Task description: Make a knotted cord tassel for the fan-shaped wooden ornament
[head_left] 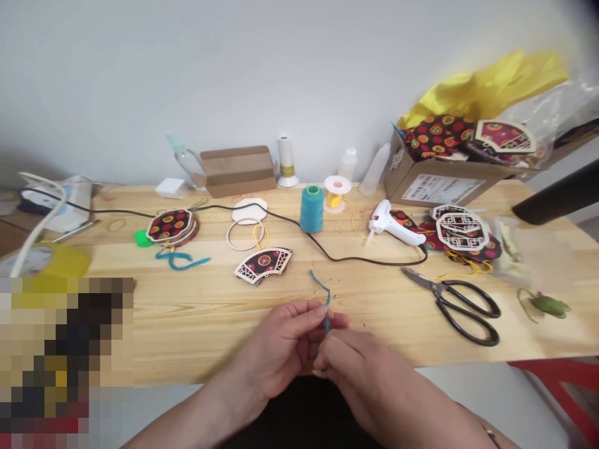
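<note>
A teal cord (321, 282) runs up from between my hands, its loose end lying toward the table's middle. My left hand (299, 327) pinches it between thumb and fingers near the table's front edge. Close against it, my right hand (346, 355) is closed on the lower stretch of the same cord; its fingertips are partly hidden. Ahead of the hands lies a fan-shaped wooden ornament (264, 264) with patterned cloth. Behind that are a thin ring (229, 236) with a yellow loop and a teal thread spool (311, 210).
Black-handled scissors (444, 296) lie to the right, below a white glue gun (388, 224) whose black cable crosses the table. A cardboard box (407, 168) of cloth pieces stands back right. Stacked patterned ornaments (171, 226) lie left. A yellow thread spool (337, 194) stands behind.
</note>
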Action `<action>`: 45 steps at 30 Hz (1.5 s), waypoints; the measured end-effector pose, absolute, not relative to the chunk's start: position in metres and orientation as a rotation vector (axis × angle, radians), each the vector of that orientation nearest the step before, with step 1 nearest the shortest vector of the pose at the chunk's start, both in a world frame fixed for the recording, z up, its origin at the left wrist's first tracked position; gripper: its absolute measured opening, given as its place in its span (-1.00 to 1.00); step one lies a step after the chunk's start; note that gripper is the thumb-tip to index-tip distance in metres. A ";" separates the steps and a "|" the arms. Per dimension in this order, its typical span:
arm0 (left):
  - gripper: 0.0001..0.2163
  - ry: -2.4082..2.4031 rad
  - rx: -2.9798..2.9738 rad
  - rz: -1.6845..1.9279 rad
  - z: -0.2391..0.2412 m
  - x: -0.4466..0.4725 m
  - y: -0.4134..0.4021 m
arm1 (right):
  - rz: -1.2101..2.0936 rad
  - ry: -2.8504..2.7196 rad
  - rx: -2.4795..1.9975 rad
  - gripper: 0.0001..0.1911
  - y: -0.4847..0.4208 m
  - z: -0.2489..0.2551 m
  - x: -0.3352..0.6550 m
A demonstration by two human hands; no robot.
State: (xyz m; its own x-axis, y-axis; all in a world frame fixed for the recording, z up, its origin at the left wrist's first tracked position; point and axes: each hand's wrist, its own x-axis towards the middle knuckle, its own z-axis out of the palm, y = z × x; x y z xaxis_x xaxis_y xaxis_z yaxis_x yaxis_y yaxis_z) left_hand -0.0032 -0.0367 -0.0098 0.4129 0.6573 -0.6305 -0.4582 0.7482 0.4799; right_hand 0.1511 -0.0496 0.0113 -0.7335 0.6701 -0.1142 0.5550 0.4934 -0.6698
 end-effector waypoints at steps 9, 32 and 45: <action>-0.84 0.824 0.142 0.912 -0.010 -0.008 -0.034 | 1.347 -2.580 -1.152 -0.83 -0.050 0.017 0.153; -0.88 0.894 0.247 0.901 -0.015 -0.010 -0.031 | 1.805 -2.467 -0.765 -0.89 -0.044 -0.007 0.154; -0.80 1.066 0.353 0.877 -0.016 -0.010 -0.032 | 1.742 -2.468 -0.898 -0.87 -0.037 -0.001 0.170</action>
State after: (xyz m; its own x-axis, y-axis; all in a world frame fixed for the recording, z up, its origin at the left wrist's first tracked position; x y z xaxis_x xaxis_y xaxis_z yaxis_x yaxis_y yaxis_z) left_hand -0.0095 -0.0316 -0.0165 0.1981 0.7674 -0.6099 -0.4501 0.6239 0.6388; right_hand 0.1703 -0.0372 -0.0008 -0.8374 0.4412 -0.3226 0.4517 0.2265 -0.8630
